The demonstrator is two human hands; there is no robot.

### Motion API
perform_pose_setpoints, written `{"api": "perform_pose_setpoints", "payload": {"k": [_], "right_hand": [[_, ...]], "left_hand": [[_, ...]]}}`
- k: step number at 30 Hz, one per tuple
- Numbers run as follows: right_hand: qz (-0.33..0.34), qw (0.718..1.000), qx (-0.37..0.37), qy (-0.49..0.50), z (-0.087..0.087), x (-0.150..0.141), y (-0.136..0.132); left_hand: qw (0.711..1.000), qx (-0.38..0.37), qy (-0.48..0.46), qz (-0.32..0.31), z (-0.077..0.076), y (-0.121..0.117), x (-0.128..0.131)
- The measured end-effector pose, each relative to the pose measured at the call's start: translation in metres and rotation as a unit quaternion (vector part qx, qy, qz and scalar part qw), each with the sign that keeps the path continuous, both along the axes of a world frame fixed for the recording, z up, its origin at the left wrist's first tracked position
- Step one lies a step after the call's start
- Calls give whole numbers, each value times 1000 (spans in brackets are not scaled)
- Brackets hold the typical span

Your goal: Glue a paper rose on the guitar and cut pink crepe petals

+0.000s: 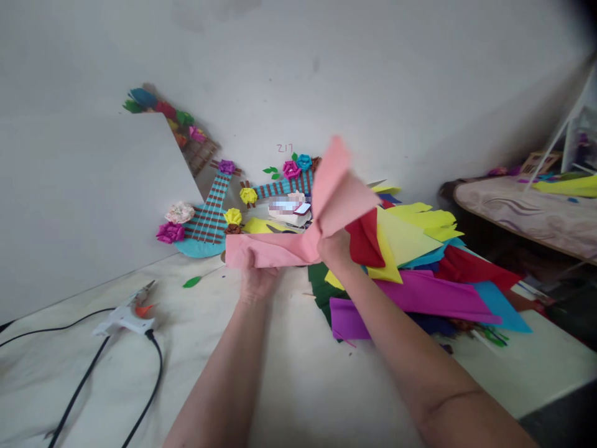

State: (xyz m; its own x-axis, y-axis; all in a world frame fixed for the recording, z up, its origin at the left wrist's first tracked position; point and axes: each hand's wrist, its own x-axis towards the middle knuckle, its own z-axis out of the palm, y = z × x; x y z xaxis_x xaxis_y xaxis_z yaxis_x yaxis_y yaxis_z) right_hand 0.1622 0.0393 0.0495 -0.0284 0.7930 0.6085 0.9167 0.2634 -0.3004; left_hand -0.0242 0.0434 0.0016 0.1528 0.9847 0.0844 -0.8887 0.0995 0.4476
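Note:
A length of pink crepe paper stretches between my two hands above the table. My left hand grips its left part, with the thumb in front and the fingers behind. Farther right, my right hand is closed around the bunched middle of the paper. From there a wide pink end fans upward and leans to the right. Under and beside my right arm lies a pile of coloured paper sheets, with a purple sheet, a red sheet and a yellow sheet among them.
On the left sits a white glue gun with black cables. A blue guitar-shaped craft with paper flowers leans at the back, near a second one. A phone lies behind the pink paper. A green leaf rests on the table.

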Motion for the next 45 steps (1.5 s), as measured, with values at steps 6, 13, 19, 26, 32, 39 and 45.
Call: {"api": "perform_pose_setpoints", "payload": {"k": [6, 13, 19, 26, 32, 39, 45], "right_hand": [[99, 980, 77, -153, -10, -9, -4], [145, 970, 64, -184, -12, -10, -1], [194, 962, 57, -183, -19, -14, 2], [161, 969, 57, -181, -23, -21, 0], [153, 969, 106, -160, -16, -27, -9], [22, 998, 29, -44, -15, -18, -9], [-12, 991, -9, -131, -16, -15, -9]], "left_hand": [[998, 51, 16, -34, 10, -8, 9], [994, 104, 6, -38, 19, -18, 14], [995, 96, -1, -42, 26, -27, 27], [989, 102, 83, -63, 20, -24, 38], [996, -25, 19, 82, 13, -8, 32], [993, -63, -28, 98, 12, 0, 19], [986, -85, 4, 140, 11, -1, 23]]}}
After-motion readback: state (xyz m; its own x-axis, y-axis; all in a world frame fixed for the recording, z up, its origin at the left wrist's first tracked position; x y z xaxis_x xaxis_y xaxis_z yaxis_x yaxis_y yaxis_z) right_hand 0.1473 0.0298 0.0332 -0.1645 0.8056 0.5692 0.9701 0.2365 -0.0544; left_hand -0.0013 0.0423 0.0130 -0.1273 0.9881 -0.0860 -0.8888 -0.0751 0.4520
